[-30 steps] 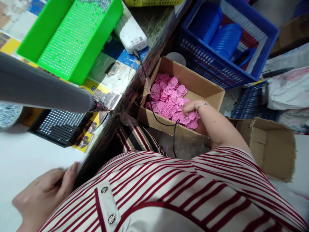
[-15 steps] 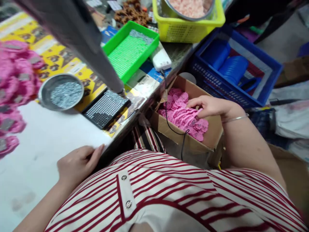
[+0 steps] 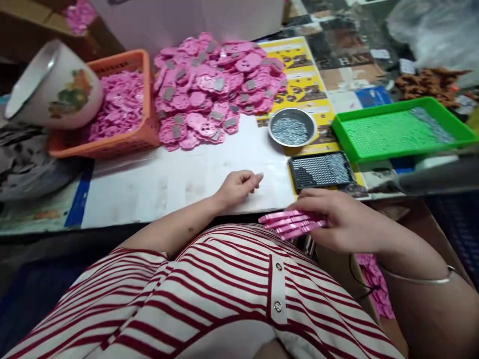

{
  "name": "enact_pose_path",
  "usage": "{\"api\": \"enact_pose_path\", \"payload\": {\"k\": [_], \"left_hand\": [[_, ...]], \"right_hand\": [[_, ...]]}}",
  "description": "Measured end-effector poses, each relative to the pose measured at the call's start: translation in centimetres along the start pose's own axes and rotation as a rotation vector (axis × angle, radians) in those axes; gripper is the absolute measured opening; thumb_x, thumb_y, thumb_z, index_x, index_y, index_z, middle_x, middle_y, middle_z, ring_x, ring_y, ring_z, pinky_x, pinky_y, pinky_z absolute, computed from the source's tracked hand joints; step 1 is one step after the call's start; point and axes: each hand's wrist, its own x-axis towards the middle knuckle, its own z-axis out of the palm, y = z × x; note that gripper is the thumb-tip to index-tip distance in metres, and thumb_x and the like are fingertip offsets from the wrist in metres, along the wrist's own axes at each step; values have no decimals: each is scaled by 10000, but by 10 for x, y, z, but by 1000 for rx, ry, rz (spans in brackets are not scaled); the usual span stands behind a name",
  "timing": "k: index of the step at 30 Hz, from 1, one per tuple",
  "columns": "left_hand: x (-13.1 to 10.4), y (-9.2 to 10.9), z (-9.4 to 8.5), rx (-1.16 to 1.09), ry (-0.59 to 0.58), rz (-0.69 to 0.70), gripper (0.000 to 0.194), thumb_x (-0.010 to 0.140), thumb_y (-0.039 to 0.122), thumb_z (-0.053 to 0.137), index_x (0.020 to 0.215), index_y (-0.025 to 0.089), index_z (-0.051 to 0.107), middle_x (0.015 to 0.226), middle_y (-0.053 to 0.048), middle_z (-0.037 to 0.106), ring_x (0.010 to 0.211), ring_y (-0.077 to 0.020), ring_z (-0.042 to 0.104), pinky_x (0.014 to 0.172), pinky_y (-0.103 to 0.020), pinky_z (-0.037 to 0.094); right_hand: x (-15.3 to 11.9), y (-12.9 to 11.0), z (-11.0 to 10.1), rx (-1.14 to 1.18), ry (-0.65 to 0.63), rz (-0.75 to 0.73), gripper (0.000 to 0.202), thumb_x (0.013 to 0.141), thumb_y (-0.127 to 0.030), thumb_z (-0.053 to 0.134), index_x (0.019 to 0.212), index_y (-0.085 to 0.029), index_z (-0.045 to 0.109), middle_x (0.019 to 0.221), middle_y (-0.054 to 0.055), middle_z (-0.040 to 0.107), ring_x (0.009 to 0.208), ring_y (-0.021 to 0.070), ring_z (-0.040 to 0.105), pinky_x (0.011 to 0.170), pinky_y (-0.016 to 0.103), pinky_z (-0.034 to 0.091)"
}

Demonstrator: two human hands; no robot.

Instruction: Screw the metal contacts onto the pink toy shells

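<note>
My right hand (image 3: 337, 219) grips a small stack of flat pink plastic pieces (image 3: 290, 223) at the table's front edge, with their edges facing left. My left hand (image 3: 239, 188) rests on the white sheet (image 3: 179, 187), fingers curled in and nothing visible in them. Beyond it lies a heap of pink pieces (image 3: 209, 89), many bearing a small grey rectangle. A round metal bowl (image 3: 292, 127) holds small silvery parts. Just past my right hand is a black perforated tray (image 3: 320, 170), partly covered with similar silvery bits.
At the left, an orange basket (image 3: 149, 99) of pink parts has a white flowered pot (image 3: 71, 92) tilted on it. A green tray (image 3: 396, 127) stands at the right. Below the table edge, a cardboard box (image 3: 337, 269) holds more pink pieces. A grey bar (image 3: 445, 174) crosses at the right.
My right hand has come up from the cardboard box to the table edge with the stack of pink pieces. My view has swung left. My left hand stays curled over the white sheet.
</note>
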Motion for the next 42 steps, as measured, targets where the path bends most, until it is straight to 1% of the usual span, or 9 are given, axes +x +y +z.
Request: {"api": "enact_pose_path", "payload": {"k": [5,8,11,15,20,27,31,37,42], "left_hand": [[-16,-20,-66,-227,380,-57,655,766,807,575,770,152,601,640,1,570,481,-64,466,443,-197,367],[-39,-38,-99,-221,575,-20,629,807,781,556,850,155,597,729,-17,602,550,-76,513,492,-193,441],[-61,-52,-117,-123,628,62,582,839,728,573,966,160,593,915,-58,643,706,-109,591,637,-235,529],[-77,-61,-120,194,596,252,630,829,659,651,1227,186,527,1251,-133,567,1078,-215,606,932,-379,537],[-73,-62,-107,549,579,421,916,750,721,686,1440,232,334,1469,-187,393,1389,-332,405,1117,-524,412],[-74,-63,-99,796,572,366,1080,701,742,710,1509,196,245,1510,-243,351,1412,-381,372,1146,-550,358],[-81,-61,-98,877,422,320,968,725,668,745,1465,166,374,1535,-247,330,1402,-395,383,1151,-565,339],[-75,-56,-88,918,389,271,823,821,591,694,1437,106,442,1513,-264,367,1389,-375,397,1157,-519,344],[-68,-49,-82,985,366,228,727,850,624,634,1396,155,533,1510,-216,404,1354,-386,423,1134,-530,356]], "right_hand": [[123,-41,-7,-364,-257,-6,239,700,-303,660,931,-266,707,918,59,699,755,209,611,609,312,363],[193,-68,-5,-436,-439,-2,314,647,-194,696,958,-235,719,829,43,702,707,198,602,593,309,363],[249,-92,3,-496,-631,23,211,628,-83,655,816,-155,720,665,22,635,654,193,599,600,312,422],[288,-113,17,-562,-661,-4,253,588,-32,668,815,-126,728,620,-13,584,690,214,629,679,340,509],[292,-117,25,-548,-550,-55,451,588,-30,705,1021,-156,724,791,13,649,765,240,658,715,349,541],[259,-84,8,-352,-181,-151,678,675,-53,712,1325,-168,559,1315,137,564,1121,292,609,895,368,526],[212,-48,20,9,190,123,388,864,-253,619,1225,-121,574,1065,113,681,825,199,653,765,334,521],[171,-30,70,125,221,276,616,807,-426,720,1313,-151,501,935,75,676,755,201,627,715,338,467],[166,-24,83,360,296,341,433,832,-430,655,1166,-181,537,721,-12,602,593,156,584,584,295,459]]}}
